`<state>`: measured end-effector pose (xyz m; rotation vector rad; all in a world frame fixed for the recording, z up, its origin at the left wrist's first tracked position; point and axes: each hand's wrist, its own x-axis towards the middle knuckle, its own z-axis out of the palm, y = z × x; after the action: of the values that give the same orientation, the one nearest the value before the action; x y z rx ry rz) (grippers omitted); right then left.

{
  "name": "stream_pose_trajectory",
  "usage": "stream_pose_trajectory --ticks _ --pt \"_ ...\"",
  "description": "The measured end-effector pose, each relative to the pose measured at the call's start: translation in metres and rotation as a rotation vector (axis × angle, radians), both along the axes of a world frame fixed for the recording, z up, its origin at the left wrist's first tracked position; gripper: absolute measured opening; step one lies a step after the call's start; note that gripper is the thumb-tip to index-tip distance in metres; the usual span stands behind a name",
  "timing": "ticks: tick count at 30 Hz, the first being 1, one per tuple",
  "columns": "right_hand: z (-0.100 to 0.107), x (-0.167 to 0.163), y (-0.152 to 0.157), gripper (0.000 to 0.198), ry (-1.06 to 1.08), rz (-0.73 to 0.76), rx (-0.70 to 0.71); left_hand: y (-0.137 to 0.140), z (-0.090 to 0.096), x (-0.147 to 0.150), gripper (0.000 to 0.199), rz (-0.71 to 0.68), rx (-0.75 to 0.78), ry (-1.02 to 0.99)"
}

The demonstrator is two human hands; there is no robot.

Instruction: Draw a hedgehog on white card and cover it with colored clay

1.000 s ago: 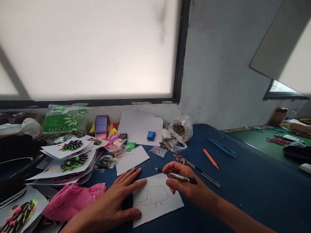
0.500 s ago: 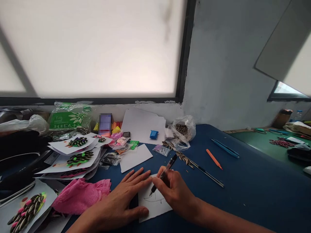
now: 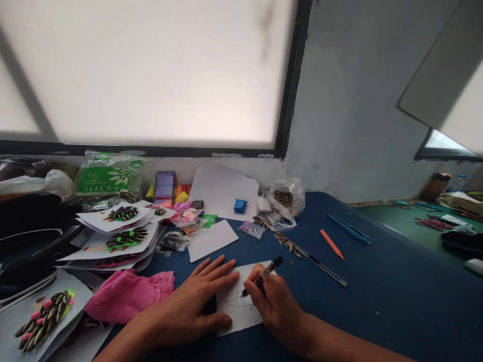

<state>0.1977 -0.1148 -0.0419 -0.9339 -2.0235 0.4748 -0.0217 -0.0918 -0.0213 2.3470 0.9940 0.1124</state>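
A small white sheet of paper [image 3: 237, 324] lies on the dark blue table, with a thin pen outline drawn on it. My right hand [image 3: 277, 301] is closed round a black pen [image 3: 269, 267], whose tip rests on the drawing near the paper's middle. Flat and spread, my left hand [image 3: 199, 301] touches the left edge of the sheet with fingertips and thumb. Left of that hand sits a crumpled pink cloth [image 3: 130, 295]. Sunflower seeds [image 3: 285, 242] lie in a line beyond my right hand.
Stacked cards with seed pictures [image 3: 126, 240] stand at the left. Behind are blank sheets [image 3: 211, 188], a blue packet [image 3: 240, 205] and a bag of seeds [image 3: 283, 198]. To the right lie metal tweezers [image 3: 326, 271], an orange marker [image 3: 332, 244] and blue tweezers [image 3: 349, 229].
My right hand has shifted slightly right, and the pen leans over more. New lines rise above the earlier outline. My left hand stays on the paper.
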Motion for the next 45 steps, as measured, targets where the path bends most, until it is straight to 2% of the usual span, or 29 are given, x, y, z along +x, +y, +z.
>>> stream_pose_trajectory --ticks 13,20,34,45 --pt "-0.005 -0.0005 0.0034 0.022 -0.081 0.012 -0.046 -0.0005 0.0029 0.0004 0.072 0.023 -0.011 -0.012" --pt "-0.0044 -0.0003 0.0035 0.021 -0.081 0.029 -0.066 -0.0006 0.0028 0.0011 0.073 0.029 -0.013 0.015" --pt "-0.0066 -0.001 0.005 0.018 -0.063 0.024 -0.008 -0.0003 0.0007 -0.0003 0.072 0.014 0.001 0.014" --pt "-0.0046 -0.0003 0.0031 0.019 -0.041 0.051 -0.065 -0.0003 0.0003 -0.0002 0.073 0.016 0.001 0.021"
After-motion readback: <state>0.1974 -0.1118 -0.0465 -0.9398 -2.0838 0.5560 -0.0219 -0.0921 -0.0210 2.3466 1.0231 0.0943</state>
